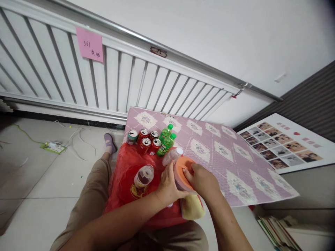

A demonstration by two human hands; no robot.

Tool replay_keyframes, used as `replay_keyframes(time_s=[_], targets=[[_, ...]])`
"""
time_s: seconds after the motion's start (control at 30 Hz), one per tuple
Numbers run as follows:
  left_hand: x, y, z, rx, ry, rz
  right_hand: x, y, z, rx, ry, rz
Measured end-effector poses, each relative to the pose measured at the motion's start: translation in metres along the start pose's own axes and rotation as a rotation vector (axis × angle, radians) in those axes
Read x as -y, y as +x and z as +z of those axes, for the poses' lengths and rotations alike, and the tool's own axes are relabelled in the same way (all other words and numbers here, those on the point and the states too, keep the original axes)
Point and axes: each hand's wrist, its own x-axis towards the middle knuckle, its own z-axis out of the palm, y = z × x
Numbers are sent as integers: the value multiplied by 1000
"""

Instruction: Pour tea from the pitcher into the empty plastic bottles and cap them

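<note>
My left hand (167, 184) is wrapped round the side of a plastic container (179, 183) with an orange lid (184, 166). On top, the fingers of my right hand (201, 179) grip the lid, which sits on the container. Just behind it stands a clear bottle with a white cap (174, 155). To the left, an uncapped clear bottle (143, 176) stands on the red cloth (123, 157). A yellow cloth (193, 206) lies below the container at the near edge. The container's contents are hidden.
Several opened cans (145, 143) and two green bottles (166, 143) stand behind the hands. A patterned purple cover (201, 148) spreads to the right. Beyond are a white radiator (125, 80) and a photo board (288, 144); a power strip (53, 147) lies on the floor.
</note>
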Motion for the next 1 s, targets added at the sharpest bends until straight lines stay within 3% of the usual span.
replay_keyframes(time_s=[0.2,0.3,0.37,0.43,0.57,0.63,0.7,0.8,0.9,1.0], targets=[[-12,-7,-8,95,-64,-151,3,-3,1,-8,-32,11],[-16,-28,-13,137,-88,-175,2,-2,4,-20,-18,9],[-17,-47,-21,145,-77,-113,0,-1,8,-28,0,12],[-15,-65,-35,150,-41,43,-2,0,12,-39,27,20],[-4,-83,-81,104,23,649,-6,0,21,-92,104,41],[3,-82,-107,22,61,811,-7,-1,23,-109,150,61],[11,-78,-128,-30,77,762,-8,-1,25,-119,183,80],[27,-70,-146,-75,119,510,-9,-2,26,-135,216,102],[46,-62,-151,-67,137,240,-10,-1,27,-144,235,115],[64,-53,-151,-5,125,86,-10,0,28,-147,242,114]])
